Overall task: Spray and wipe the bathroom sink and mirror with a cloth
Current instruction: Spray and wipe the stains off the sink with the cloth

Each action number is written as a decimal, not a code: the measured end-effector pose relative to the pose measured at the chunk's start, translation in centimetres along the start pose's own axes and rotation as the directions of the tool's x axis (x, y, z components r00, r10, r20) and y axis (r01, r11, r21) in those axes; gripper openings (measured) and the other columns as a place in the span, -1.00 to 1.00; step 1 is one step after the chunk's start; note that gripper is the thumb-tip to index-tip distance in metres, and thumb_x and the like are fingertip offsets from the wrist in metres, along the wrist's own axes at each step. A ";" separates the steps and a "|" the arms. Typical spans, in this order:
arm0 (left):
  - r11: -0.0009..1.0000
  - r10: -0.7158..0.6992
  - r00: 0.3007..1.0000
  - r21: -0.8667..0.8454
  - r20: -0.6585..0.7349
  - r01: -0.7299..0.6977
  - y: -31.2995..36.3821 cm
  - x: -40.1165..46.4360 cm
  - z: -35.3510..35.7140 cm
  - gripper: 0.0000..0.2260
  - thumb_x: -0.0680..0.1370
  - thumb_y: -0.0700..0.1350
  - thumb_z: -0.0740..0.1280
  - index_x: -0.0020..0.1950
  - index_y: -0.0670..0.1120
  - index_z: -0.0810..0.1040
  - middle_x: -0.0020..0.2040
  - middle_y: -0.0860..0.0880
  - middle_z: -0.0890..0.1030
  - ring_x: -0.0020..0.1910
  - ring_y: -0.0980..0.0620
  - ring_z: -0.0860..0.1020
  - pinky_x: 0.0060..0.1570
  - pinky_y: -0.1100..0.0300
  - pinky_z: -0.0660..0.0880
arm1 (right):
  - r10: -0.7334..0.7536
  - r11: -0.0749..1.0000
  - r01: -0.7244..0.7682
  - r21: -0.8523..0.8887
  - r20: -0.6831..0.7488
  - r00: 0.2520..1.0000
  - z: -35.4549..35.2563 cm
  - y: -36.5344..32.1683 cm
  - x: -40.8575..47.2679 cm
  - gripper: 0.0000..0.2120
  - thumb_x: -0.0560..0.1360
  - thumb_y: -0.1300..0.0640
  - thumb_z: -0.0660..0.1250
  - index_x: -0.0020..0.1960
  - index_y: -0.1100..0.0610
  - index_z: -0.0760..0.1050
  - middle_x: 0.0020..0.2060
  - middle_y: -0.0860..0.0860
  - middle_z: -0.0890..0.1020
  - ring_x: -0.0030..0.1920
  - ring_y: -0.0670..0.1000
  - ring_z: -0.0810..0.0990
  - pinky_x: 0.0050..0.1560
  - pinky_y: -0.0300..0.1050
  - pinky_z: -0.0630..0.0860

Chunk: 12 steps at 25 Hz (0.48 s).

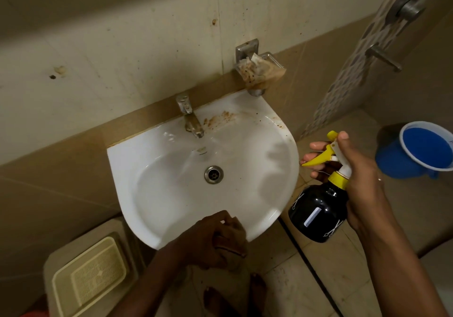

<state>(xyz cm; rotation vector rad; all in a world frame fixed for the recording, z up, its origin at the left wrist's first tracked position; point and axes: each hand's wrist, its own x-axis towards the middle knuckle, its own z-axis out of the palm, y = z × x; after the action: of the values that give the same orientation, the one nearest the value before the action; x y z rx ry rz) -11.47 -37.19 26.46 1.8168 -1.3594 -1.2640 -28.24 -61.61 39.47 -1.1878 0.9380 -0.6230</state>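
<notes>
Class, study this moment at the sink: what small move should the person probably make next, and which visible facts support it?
Probably squeeze the yellow trigger to mist the sink. The right hand grips the spray bottle beside the basin, nozzle facing it, fingers already on the trigger. Brown stains sit near the tap, and the left hand waits at the front rim, apparently holding a cloth.

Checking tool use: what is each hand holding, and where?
Right hand holds the spray bottle by its neck; left hand clutches a cloth.
</notes>
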 end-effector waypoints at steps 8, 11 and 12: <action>0.928 -0.336 0.863 0.025 -0.377 0.371 -3.3 -1.6 -7.9 -0.74 0.33 -0.02 0.55 -0.04 0.09 0.58 -0.06 0.12 0.63 -0.08 0.09 0.62 0.08 -0.12 0.57 | 0.026 0.998 -0.024 -0.059 0.036 0.999 0.9 0.5 -0.4 -0.49 0.51 -0.24 0.28 0.08 0.18 0.67 0.01 0.26 0.75 -0.07 0.13 0.71 -0.10 -0.04 0.61; 0.928 -0.361 0.694 -0.164 -0.623 0.336 -4.2 3.9 -5.3 -0.90 0.53 0.07 0.44 0.02 0.14 0.67 0.01 -0.06 0.57 -0.31 -0.03 0.64 -0.30 -0.08 0.63 | 0.054 0.995 -0.051 -0.084 0.031 0.998 1.5 1.7 -0.7 -0.56 0.60 -0.18 0.25 -0.02 0.17 0.69 -0.02 0.28 0.75 -0.05 0.15 0.71 -0.07 -0.02 0.59; 0.878 -0.477 0.619 -0.308 -0.623 0.367 -4.5 5.8 -4.0 -0.81 0.52 0.16 0.42 0.09 0.16 0.63 0.10 -0.12 0.52 -0.31 -0.04 0.65 -0.33 -0.02 0.63 | 0.061 0.994 -0.058 -0.096 0.033 0.998 1.5 2.1 -0.7 -0.54 0.58 -0.19 0.25 -0.01 0.18 0.69 -0.04 0.27 0.75 -0.05 0.14 0.72 -0.07 -0.02 0.59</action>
<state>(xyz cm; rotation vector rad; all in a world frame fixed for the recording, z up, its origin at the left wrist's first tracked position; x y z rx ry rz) -5.60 -41.48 22.31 2.2476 -0.4099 -0.7041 -27.41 -59.71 37.73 -1.2466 0.9777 -0.5124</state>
